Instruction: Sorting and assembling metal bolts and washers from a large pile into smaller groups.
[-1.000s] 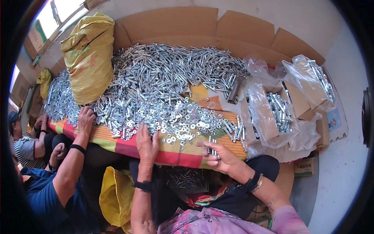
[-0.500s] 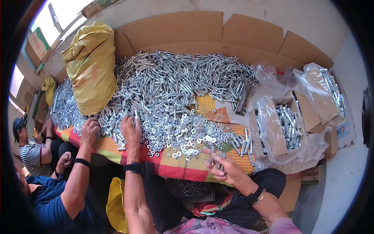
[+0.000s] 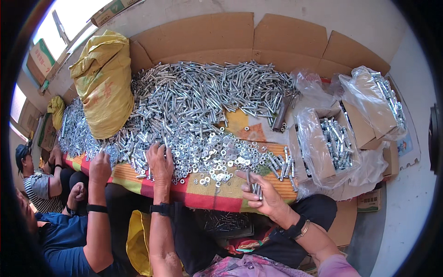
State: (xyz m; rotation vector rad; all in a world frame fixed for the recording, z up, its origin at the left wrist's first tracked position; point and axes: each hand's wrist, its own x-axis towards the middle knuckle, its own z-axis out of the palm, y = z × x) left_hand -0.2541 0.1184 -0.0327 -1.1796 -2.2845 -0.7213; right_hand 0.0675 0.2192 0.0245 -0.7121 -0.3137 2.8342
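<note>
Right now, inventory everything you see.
bolts: uncountable, silver, heaped on cloth
nuts and washers: uncountable, silver, heap's front
cloth: one, multicoloured, under heap
tube: one, dark, right of heap
sacks: three, yellow, left side
open boxes: at least two, brown, right
plastic sheeting: uncounted, clear, around boxes
cardboard panels: at least three, brown, behind heap
cartons: several, brown with green, upper left and lower right
co-workers: two, blue and striped tops, left
walls: two, pale, rear and right
left grip: one, black wristband, at heap's front
right grip: one, black wristband, holding bolts, front right
</note>
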